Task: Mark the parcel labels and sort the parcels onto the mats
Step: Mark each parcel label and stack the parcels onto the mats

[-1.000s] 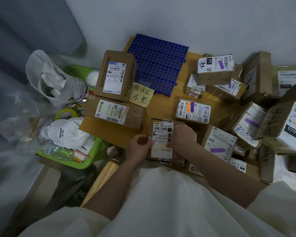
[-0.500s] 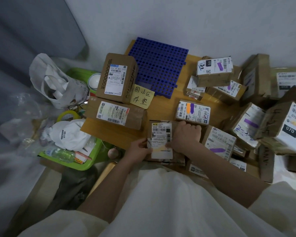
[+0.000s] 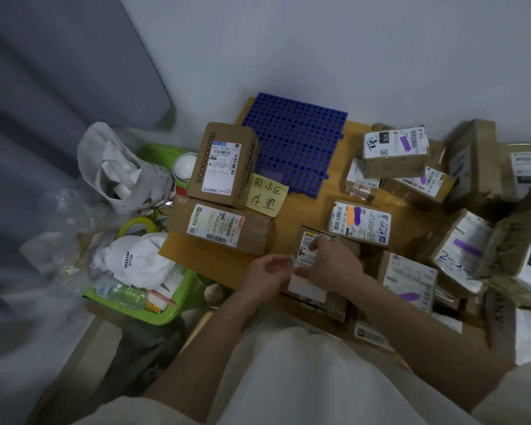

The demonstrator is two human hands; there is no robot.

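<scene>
Head view, near counter (image 3: 313,207) edge: parcel (image 3: 316,273) lies label-up, presumably so the label (image 3: 306,256) can be marked. Right hand (image 3: 328,265) rests over the label, fingers curled; whether it pinches a pen, cannot tell. Left hand (image 3: 267,277) hovers just left of the parcel, fingers loosely curled, holding nothing visible. Blue mat (image 3: 295,142) lies further back, well apart from both hands; marked parcels sit to the right.

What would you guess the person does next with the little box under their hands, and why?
Probably draw a coloured stroke on its label. The small parcel lies label-up in front of the person, the right hand resting on it and the left hand at its edge. Its label shows no clear stroke, whereas the parcel behind it carries orange and purple strokes. Whether a marker is held I cannot tell.
</scene>
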